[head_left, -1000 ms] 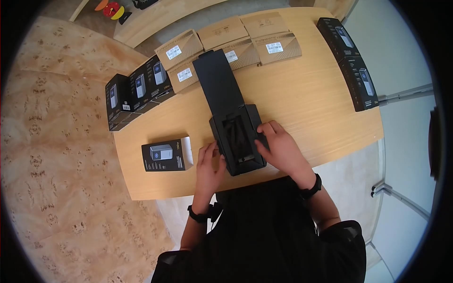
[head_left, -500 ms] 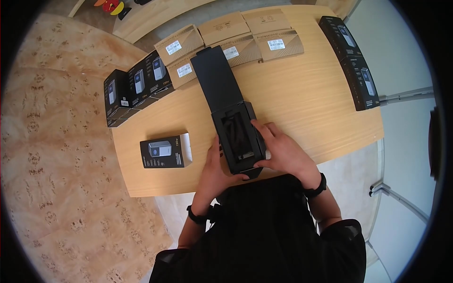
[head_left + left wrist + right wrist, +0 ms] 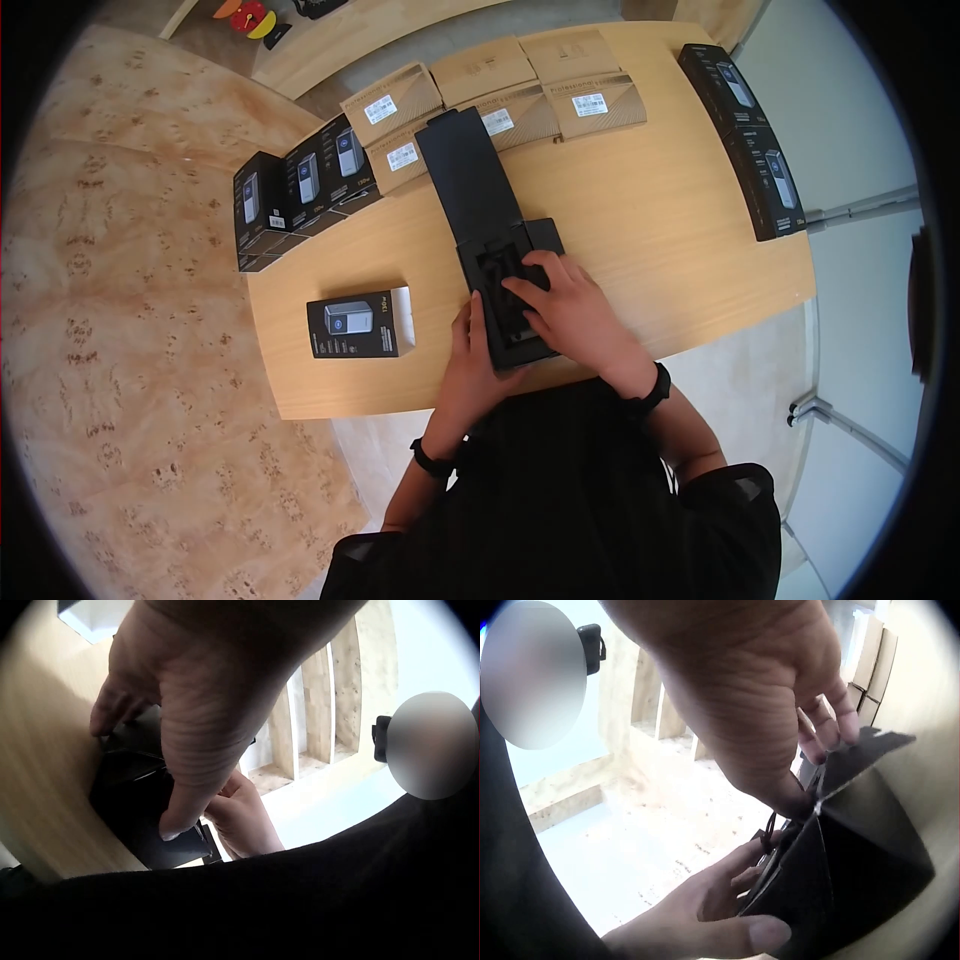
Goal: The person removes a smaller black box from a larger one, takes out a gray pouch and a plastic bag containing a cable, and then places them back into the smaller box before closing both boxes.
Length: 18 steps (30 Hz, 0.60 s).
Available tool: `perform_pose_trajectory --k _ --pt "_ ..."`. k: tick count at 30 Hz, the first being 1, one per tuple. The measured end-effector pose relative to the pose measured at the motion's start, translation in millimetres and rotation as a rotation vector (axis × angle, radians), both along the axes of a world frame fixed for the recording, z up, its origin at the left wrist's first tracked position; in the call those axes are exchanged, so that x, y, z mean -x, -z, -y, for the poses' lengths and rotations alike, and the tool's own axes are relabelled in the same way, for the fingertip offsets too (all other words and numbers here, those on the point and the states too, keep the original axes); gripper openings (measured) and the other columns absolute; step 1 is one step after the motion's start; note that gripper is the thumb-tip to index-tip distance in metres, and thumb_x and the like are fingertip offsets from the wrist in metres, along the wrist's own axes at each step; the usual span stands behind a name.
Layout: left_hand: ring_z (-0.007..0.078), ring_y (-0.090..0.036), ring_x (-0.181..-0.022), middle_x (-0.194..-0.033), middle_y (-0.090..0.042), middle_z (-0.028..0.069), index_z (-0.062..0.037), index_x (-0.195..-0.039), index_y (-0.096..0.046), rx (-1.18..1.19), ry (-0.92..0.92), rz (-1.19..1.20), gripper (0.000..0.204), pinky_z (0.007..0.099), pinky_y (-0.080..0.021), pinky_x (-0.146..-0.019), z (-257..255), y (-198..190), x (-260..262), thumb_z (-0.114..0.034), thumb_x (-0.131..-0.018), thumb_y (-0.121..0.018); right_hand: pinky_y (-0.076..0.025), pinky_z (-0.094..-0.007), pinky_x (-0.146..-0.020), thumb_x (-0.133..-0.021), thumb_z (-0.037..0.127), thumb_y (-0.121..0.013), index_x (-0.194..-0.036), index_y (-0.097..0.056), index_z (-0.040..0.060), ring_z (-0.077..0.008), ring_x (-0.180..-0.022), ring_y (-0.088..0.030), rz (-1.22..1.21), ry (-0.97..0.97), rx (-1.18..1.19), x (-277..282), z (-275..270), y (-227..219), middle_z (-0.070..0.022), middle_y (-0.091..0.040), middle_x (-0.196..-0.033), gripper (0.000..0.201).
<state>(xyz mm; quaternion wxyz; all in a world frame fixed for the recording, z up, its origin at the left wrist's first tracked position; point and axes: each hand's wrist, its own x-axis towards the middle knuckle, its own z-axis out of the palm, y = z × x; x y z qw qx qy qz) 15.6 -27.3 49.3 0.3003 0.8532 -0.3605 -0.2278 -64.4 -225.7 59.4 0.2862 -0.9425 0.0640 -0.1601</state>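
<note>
An open black box (image 3: 516, 353) lies at the table's near edge, its long lid (image 3: 470, 175) folded back away from the body. My left hand (image 3: 468, 365) grips the near left corner, fingers along the side and thumb on the near end wall (image 3: 142, 817). My right hand (image 3: 580, 320) has its fingertips inside the dark recess (image 3: 493, 268) of the box. In the right wrist view a thin black loop (image 3: 769, 829) sticks up beside the thumb. Whether the right fingers pinch anything in the recess, I cannot tell.
A printed black carton (image 3: 350, 328) with a white open end lies on the left. Stacked brown boxes (image 3: 600, 105) stand at the back. Printed black boxes (image 3: 310, 180) stand at the back left, and more (image 3: 765, 180) line the right edge of the wooden table (image 3: 660, 240).
The right hand has gone from the box's right side into its recess. The left hand has shifted from the left side to the near left corner, its thumb now round the near end.
</note>
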Motion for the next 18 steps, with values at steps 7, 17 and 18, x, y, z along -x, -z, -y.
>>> perform_pose_trajectory --k 7,17,18 --pt "0.0469 -0.042 -0.143 -0.154 -0.036 0.0291 0.0014 -0.160 -0.032 0.036 -0.009 0.132 0.102 0.0488 -0.041 -0.117 -10 -19 -6 -0.023 -0.080 -0.089 -0.055 -0.0428 -0.090 -0.082 0.005 -0.080 -0.105 -0.071 0.0102 -0.0298 -0.109 -0.065 0.084 0.010 -0.177 -8 -1 8 -0.0052 -0.062 -0.121 0.025" --pt "0.0378 -0.050 -0.131 -0.142 -0.052 0.0162 -0.0095 -0.126 -0.068 0.075 -0.136 0.363 0.038 0.0477 -0.041 -0.109 -4 -28 -4 -0.013 -0.089 -0.077 -0.054 -0.0428 -0.088 -0.081 0.002 -0.074 -0.106 -0.069 0.0055 -0.0302 -0.106 -0.063 0.069 -0.035 -0.004 -9 1 -4 -0.0087 -0.061 -0.121 0.026" --pt "0.0369 -0.052 -0.129 -0.141 -0.053 0.0153 -0.0099 -0.122 -0.070 0.060 -0.139 0.401 0.035 0.0469 -0.042 -0.108 -3 -28 -2 -0.012 -0.089 -0.077 -0.054 -0.0427 -0.088 -0.080 0.000 -0.072 -0.106 -0.069 0.0049 -0.0305 -0.105 -0.063 0.059 -0.030 0.049 -9 -1 1 -0.0092 -0.061 -0.122 0.027"
